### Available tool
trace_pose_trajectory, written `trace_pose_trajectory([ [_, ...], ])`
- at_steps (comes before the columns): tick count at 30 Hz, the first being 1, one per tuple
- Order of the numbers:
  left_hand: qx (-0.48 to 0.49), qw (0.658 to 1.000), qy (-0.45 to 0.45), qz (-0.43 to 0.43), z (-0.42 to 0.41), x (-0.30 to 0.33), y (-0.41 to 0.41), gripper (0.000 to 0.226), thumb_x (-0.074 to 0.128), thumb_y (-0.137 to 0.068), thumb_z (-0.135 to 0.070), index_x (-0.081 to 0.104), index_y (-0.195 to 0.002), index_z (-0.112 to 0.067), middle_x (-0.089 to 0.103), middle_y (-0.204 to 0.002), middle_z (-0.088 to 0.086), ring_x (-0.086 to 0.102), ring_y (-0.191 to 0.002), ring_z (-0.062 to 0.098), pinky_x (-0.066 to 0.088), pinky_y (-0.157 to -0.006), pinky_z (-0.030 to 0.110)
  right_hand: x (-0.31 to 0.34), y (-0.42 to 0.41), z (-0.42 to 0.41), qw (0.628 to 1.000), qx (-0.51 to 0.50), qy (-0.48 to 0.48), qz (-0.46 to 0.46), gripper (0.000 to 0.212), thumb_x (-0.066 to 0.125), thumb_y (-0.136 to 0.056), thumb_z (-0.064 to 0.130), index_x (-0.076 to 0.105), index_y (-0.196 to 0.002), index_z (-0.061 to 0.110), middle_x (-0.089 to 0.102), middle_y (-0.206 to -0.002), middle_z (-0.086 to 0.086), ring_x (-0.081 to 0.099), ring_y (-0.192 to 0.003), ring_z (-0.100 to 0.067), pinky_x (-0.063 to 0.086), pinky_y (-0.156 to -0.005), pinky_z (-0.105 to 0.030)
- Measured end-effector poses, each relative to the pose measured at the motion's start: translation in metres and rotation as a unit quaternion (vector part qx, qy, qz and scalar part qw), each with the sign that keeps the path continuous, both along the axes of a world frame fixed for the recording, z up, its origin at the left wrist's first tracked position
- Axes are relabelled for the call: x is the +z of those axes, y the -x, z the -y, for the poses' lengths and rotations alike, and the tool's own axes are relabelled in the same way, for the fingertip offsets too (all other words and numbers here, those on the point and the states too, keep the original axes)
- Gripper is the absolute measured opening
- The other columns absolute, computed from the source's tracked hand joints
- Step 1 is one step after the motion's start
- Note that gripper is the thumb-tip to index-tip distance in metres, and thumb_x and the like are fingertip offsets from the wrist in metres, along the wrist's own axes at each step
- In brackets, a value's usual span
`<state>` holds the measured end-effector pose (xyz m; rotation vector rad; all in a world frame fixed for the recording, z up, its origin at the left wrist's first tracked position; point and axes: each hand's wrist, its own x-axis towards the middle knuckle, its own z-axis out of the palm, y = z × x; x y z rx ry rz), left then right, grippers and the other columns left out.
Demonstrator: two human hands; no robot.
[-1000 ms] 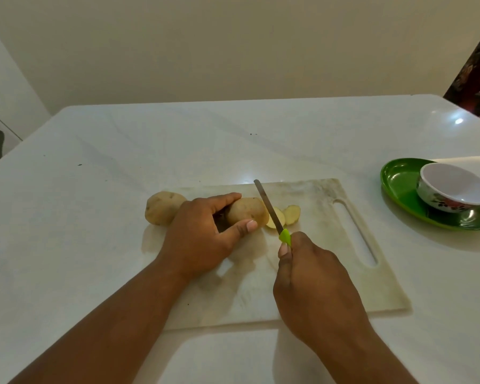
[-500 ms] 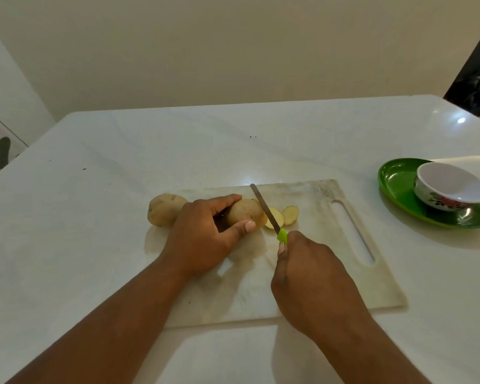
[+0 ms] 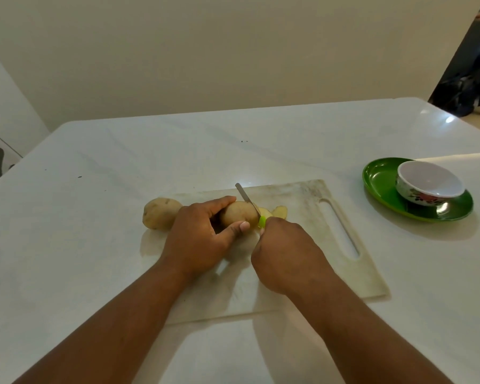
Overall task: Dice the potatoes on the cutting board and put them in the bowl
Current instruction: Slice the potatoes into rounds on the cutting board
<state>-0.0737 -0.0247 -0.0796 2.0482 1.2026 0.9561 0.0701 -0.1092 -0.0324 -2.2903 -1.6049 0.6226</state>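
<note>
Knife now further into potato, gripped by right hand; left hand clasping potato.

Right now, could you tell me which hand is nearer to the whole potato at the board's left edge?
Left. The left hand grips the potato being sliced, right beside the whole potato; the right hand holds the knife farther right.

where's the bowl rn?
Head view, far right: the bowl sits on the green plate, right of the cutting board, apart from both hands.
</note>
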Motion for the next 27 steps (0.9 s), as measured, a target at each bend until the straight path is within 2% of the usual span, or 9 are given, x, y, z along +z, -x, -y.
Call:
trace_pose_trajectory([
  [4,0.005,1.000,-0.002,-0.005,0.001,-0.001,-0.001,0.064,0.082,-0.079,-0.051,0.067,-0.136,-0.026,0.073,-0.124,-0.009,0.067,-0.113,0.003,0.056,-0.100,0.030,0.008,0.002,0.000,0.999,-0.001,0.038,-0.011,0.007,0.052,-0.096,0.016,0.045,-0.097,0.016,0.057,-0.095,-0.007,0.060,-0.086,-0.021,0.043,-0.064,-0.029],
  [6,0.008,1.000,-0.004,-0.007,0.002,0.000,-0.001,0.066,0.078,-0.077,-0.056,0.067,-0.136,-0.027,0.073,-0.125,-0.009,0.067,-0.114,0.004,0.056,-0.100,0.032,0.012,0.003,0.001,0.998,-0.002,0.055,-0.012,0.014,0.053,-0.094,0.014,0.049,-0.108,0.014,0.059,-0.099,-0.008,0.062,-0.092,-0.023,0.046,-0.068,-0.030],
  [8,0.008,1.000,-0.006,-0.007,0.003,0.000,-0.001,0.064,0.079,-0.078,-0.053,0.067,-0.135,-0.028,0.073,-0.124,-0.010,0.067,-0.112,0.003,0.056,-0.100,0.032,0.014,0.004,0.002,0.998,-0.005,0.062,-0.008,0.024,0.054,-0.093,0.012,0.052,-0.117,0.011,0.059,-0.100,-0.008,0.063,-0.094,-0.023,0.046,-0.069,-0.030],
  [11,0.007,1.000,-0.008,-0.009,0.004,0.000,-0.001,0.058,0.084,-0.082,-0.043,0.067,-0.136,-0.027,0.073,-0.123,-0.010,0.067,-0.111,0.002,0.055,-0.099,0.027,0.018,0.005,0.004,0.996,-0.003,0.086,0.001,0.027,0.054,-0.093,0.012,0.053,-0.120,0.008,0.061,-0.110,-0.010,0.063,-0.101,-0.024,0.048,-0.074,-0.032],
  [14,0.009,1.000,-0.007,-0.011,0.004,0.001,0.000,0.058,0.084,-0.082,-0.042,0.066,-0.136,-0.028,0.073,-0.123,-0.009,0.066,-0.111,0.002,0.055,-0.098,0.025,0.019,0.005,0.008,0.997,0.001,0.076,0.000,0.009,0.052,-0.094,0.012,0.050,-0.103,0.011,0.057,-0.095,-0.006,0.060,-0.091,-0.022,0.045,-0.070,-0.031],
  [17,0.002,1.000,-0.010,-0.010,0.005,0.001,0.000,0.058,0.083,-0.082,-0.043,0.066,-0.136,-0.028,0.073,-0.123,-0.009,0.067,-0.110,0.003,0.055,-0.098,0.026,0.018,0.004,0.012,0.998,0.012,0.059,0.008,0.006,0.051,-0.094,0.012,0.045,-0.093,0.013,0.049,-0.080,-0.002,0.055,-0.081,-0.020,0.042,-0.064,-0.029],
  [22,0.000,1.000,0.007,-0.002,0.004,0.002,0.001,0.062,0.080,-0.080,-0.050,0.066,-0.137,-0.028,0.072,-0.126,-0.009,0.066,-0.113,0.002,0.055,-0.102,0.029,0.013,0.010,0.020,0.997,0.033,0.059,0.025,0.005,0.051,-0.093,0.013,0.047,-0.091,0.015,0.054,-0.089,-0.004,0.055,-0.081,-0.019,0.042,-0.065,-0.028],
  [27,-0.006,1.000,0.012,-0.003,0.003,0.002,0.003,0.067,0.075,-0.076,-0.056,0.067,-0.136,-0.029,0.072,-0.127,-0.009,0.066,-0.114,0.002,0.055,-0.102,0.032,0.017,0.011,0.016,0.993,0.046,0.096,0.042,0.005,0.053,-0.094,0.014,0.050,-0.090,0.013,0.053,-0.088,-0.005,0.056,-0.085,-0.020,0.044,-0.071,-0.030],
])
